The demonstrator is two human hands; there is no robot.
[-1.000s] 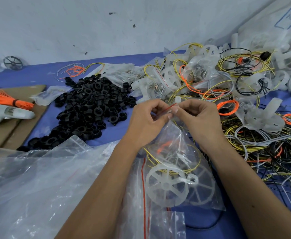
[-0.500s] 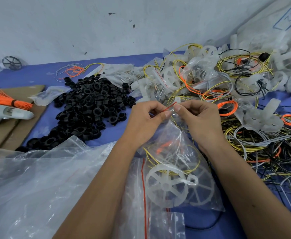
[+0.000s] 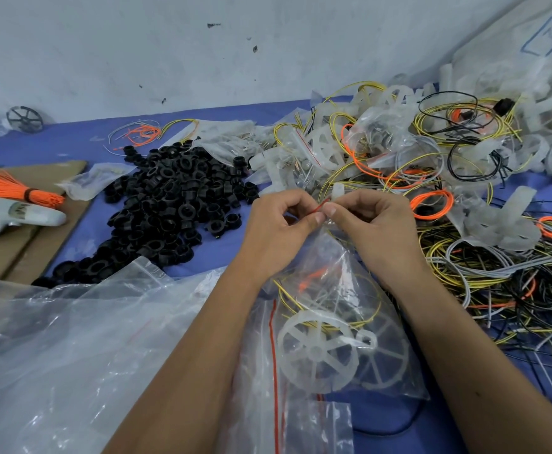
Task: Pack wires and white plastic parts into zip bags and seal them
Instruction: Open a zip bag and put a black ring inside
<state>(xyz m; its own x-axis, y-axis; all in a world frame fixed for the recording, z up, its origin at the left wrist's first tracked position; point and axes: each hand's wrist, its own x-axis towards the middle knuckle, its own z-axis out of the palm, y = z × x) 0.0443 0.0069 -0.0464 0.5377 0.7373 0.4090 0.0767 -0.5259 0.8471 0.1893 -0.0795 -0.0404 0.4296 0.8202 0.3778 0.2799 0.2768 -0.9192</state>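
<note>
Now I am at the sealing step: the zip bag (image 3: 330, 309) in front of me is already filled, and I hold its mouth up, with the red zip line (image 3: 321, 208) between my two hands. My left hand (image 3: 277, 231) pinches the mouth from the left side, thumb and first finger closed on the plastic, the other fingers curled under. My right hand (image 3: 369, 221) pinches it from the right, and the two thumbs are almost touching each other. Both forearms come in from the bottom edge and meet over the bag, wrists a little raised from the blue table (image 3: 71, 149). Inside the bag I see a white plastic wheel (image 3: 317, 350) at the bottom and thin yellow wires (image 3: 287, 294) coiled above it, with a bit of orange wire too. The bag lies on the table just before me, partly over another empty bag with a red strip. I think the next move needs me to press the two sides of the strip together and slide my fingers along it until the end; I cannot tell how much of it is closed already. The wires must stay below the strip, or it will not shut. To my right is the big heap of loose wires (image 3: 497, 276) and more white parts (image 3: 503, 221), and to my left the black rings (image 3: 169, 198).
</note>
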